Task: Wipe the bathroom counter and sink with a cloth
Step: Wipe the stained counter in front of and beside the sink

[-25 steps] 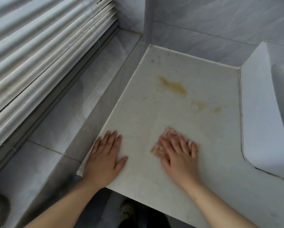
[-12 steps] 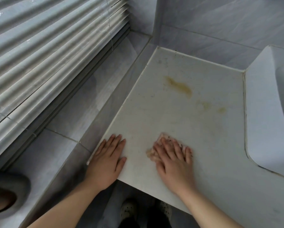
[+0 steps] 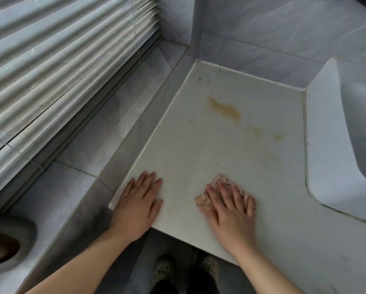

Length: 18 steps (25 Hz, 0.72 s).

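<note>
A white bathroom counter [image 3: 230, 155] runs from the front edge back to the tiled wall. On it lies a small pale, speckled cloth [image 3: 202, 201], mostly covered by my right hand [image 3: 230, 211], which presses flat on it with straight fingers near the front edge. My left hand [image 3: 136, 205] rests flat on the counter's front left corner, holding nothing. A yellow-brown stain [image 3: 225, 110] marks the counter further back, with two fainter spots to its right. The white sink [image 3: 343, 149] stands at the right, its basin partly cut off.
A grey tiled ledge [image 3: 114, 124] runs along the counter's left side below slatted window blinds [image 3: 61, 66]. A tiled wall [image 3: 262, 39] closes the back. A grey rounded object [image 3: 10, 240] sits at the lower left. My shoes [image 3: 163, 270] show below the counter edge.
My right hand with the cloth has slid a little toward the front edge of the counter and shifted slightly sideways. My left hand has stayed on the corner. The camera view has tilted.
</note>
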Available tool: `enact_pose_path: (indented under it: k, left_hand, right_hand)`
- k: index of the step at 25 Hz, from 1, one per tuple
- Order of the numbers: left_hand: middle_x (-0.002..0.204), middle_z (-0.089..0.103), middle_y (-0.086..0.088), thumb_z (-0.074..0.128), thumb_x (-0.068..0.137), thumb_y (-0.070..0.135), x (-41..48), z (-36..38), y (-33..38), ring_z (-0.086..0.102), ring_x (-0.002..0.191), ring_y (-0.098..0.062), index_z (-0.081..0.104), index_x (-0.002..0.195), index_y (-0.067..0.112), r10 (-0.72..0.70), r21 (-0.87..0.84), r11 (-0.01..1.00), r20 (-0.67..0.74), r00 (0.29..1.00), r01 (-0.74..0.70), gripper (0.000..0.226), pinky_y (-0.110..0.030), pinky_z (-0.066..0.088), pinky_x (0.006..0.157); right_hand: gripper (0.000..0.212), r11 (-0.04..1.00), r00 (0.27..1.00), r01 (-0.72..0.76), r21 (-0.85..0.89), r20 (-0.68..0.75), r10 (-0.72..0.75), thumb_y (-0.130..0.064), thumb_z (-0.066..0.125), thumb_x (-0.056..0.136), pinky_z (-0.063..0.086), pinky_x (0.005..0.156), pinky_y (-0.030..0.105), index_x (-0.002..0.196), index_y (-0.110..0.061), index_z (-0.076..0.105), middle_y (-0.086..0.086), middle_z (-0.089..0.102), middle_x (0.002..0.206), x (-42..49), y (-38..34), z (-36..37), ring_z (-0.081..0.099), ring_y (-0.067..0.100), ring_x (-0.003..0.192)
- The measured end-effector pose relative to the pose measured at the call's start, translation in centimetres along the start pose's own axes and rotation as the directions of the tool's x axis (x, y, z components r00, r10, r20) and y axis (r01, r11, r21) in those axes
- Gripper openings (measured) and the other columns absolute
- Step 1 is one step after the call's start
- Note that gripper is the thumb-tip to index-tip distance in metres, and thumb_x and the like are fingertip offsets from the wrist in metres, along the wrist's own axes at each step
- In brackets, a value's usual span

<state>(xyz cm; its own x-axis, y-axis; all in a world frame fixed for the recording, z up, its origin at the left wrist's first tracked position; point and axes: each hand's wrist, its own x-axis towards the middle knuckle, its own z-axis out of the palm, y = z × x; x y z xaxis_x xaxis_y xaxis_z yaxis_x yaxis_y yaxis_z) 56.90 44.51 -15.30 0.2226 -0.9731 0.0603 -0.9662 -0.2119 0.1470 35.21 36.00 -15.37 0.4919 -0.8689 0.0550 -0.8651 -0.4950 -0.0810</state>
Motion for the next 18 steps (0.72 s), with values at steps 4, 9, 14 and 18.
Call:
enact_pose_path:
  k: [4, 9, 14, 18]
  left_hand:
    - [0.134, 0.053, -0.009, 0.019, 0.097, 0.04, 0.1, 0.2, 0.3, 0.045, 0.126, -0.025, 0.052, 0.129, 0.009, 0.002, -0.011, 1.0, 0.009, 1.0, -0.002, 0.056, -0.028, 0.008, 0.112]
    - [0.126, 0.058, -0.017, 0.032, 0.089, 0.023, -1.3, -0.1, -0.9, 0.053, 0.119, -0.028, 0.056, 0.123, 0.001, -0.156, -0.093, 0.984, -0.032, 0.987, 0.153, 0.047, -0.029, 0.024, 0.11]
    - [0.131, 0.053, -0.019, 0.033, 0.089, 0.022, -1.1, -0.1, -0.7, 0.049, 0.123, -0.029, 0.049, 0.129, 0.0, -0.161, -0.1, 0.982, -0.02, 0.987, 0.159, 0.049, -0.027, 0.016, 0.111]
    - [0.131, 0.055, -0.017, 0.03, 0.092, 0.027, 1.0, -0.1, 0.5, 0.051, 0.122, -0.03, 0.057, 0.124, 0.004, -0.061, -0.082, 0.995, -0.01, 0.998, 0.06, 0.047, -0.029, 0.014, 0.111]
  right_hand:
    - [0.047, 0.987, 0.986, 0.138, 0.077, 0.078, -0.144, -0.047, 0.038, 0.085, 0.022, 0.101, 0.053, 0.126, -0.034, 0.057, -0.005, 0.056, 0.134, -0.3, -4.7, -0.3, 0.055, 0.027, 0.121]
    - [0.049, 0.925, 0.922, 0.359, 0.125, 0.108, -0.372, -0.044, 0.031, 0.09, 0.016, 0.108, 0.052, 0.131, -0.03, 0.054, -0.005, 0.05, 0.14, 3.1, -8.1, -0.2, 0.047, 0.023, 0.13]
    - [0.057, 0.917, 0.9, 0.36, 0.17, 0.198, -0.389, -0.05, 0.013, 0.094, -0.007, 0.113, 0.05, 0.148, -0.034, 0.02, -0.009, 0.012, 0.158, 11.9, -10.4, 0.2, 0.006, 0.019, 0.146]
    - [0.065, 0.995, 0.984, 0.09, 0.048, 0.148, -0.096, -0.055, 0.004, 0.088, 0.004, 0.113, 0.048, 0.147, -0.037, 0.023, -0.009, 0.017, 0.157, 13.9, -2.7, 0.8, 0.012, 0.018, 0.144]
